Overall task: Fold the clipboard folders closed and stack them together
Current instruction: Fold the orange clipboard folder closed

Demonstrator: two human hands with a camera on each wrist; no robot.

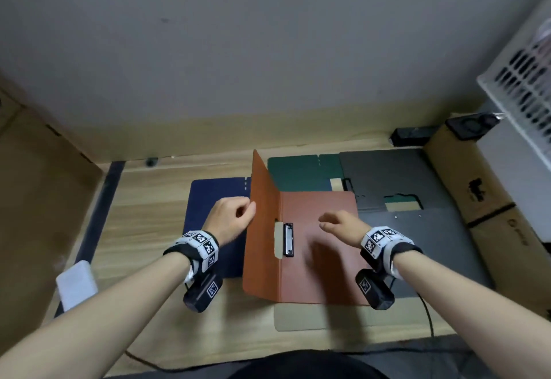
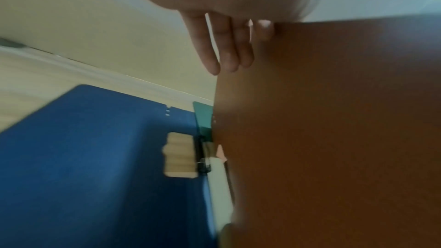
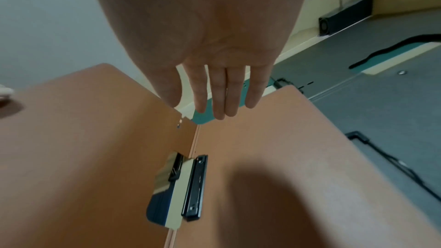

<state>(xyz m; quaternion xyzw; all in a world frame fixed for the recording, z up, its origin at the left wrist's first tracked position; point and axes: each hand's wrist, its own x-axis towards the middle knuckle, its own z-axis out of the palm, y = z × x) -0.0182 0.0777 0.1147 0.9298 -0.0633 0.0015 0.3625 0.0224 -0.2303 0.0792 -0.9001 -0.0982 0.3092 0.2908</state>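
Wood-grain desk, matte brown folder cover upright against straight left fingers; right fingers relaxed, empty.

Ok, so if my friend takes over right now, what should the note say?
Left hand: fingers against the raised left cover of the brown folder, which is half closed.
Right hand: open, hovering over its right half, holding nothing.
Blue folder, green folder and grey folder lie flat around it.
Done: no closed stack yet.
Left: finish closing brown, fold the rest, stack them.
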